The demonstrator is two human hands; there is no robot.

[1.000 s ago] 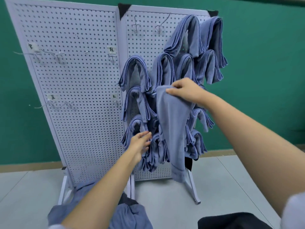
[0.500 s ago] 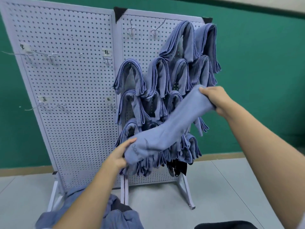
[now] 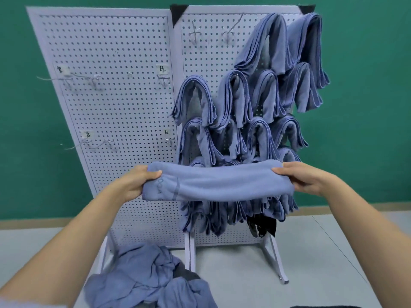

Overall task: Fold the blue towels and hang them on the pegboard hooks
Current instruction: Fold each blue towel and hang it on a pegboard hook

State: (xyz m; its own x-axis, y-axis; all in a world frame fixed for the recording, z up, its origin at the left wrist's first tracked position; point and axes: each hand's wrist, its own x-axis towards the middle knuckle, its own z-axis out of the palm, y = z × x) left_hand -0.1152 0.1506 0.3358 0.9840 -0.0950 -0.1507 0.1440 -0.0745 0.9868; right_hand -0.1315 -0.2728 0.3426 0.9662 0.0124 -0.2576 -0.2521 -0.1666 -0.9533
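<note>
A folded blue towel (image 3: 218,183) stretches level between my two hands, in front of the lower part of the pegboard. My left hand (image 3: 138,183) grips its left end, where printed lettering shows. My right hand (image 3: 304,181) pinches its right end. Behind it stands a white pegboard (image 3: 115,112) of two panels. Several folded blue towels (image 3: 249,101) hang in rows on the right panel's hooks. Two bare hooks (image 3: 211,33) stick out at the top of that panel.
A loose heap of blue towels (image 3: 146,281) lies on the grey tabletop at the pegboard's foot, lower left. The left panel carries several bare hooks (image 3: 89,78) with small labels. A dark cloth (image 3: 264,226) hangs low behind the towels. A green wall stands behind.
The towel hung straight down from my right hand. My left hand took its lower end and raised it; my right hand dropped, so the towel now lies level between both hands.
</note>
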